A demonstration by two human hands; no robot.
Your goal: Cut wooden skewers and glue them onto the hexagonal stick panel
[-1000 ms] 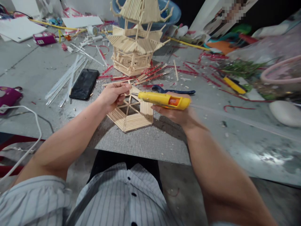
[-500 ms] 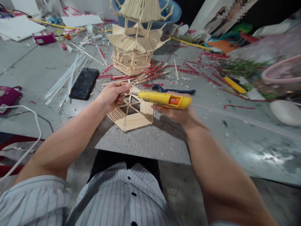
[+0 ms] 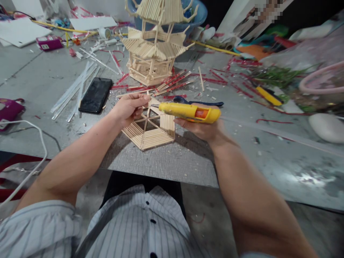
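Note:
My right hand is wrapped round a yellow glue gun, its nozzle pointing left towards my left hand's fingertips. Pinched fingers of my left hand sit over the back left part of a hexagonal frame of wooden sticks. A small pale stick end shows by the fingertips, but whether it is loose or part of the frame I cannot tell. The frame lies on the table with bars meeting at its middle and rows of sticks along its sides. Beyond it stands a tiered pagoda model of similar sticks.
A black phone and clear glue sticks lie to the left. Dark blue pliers rest behind the glue gun. Red-and-clear wrapper strips surround the model's base. A yellow cutter knife and white stone-like object are at right.
The glue gun in my right hand has shifted slightly to the right, its nozzle a little away from my left fingertips. My left hand stays almost still.

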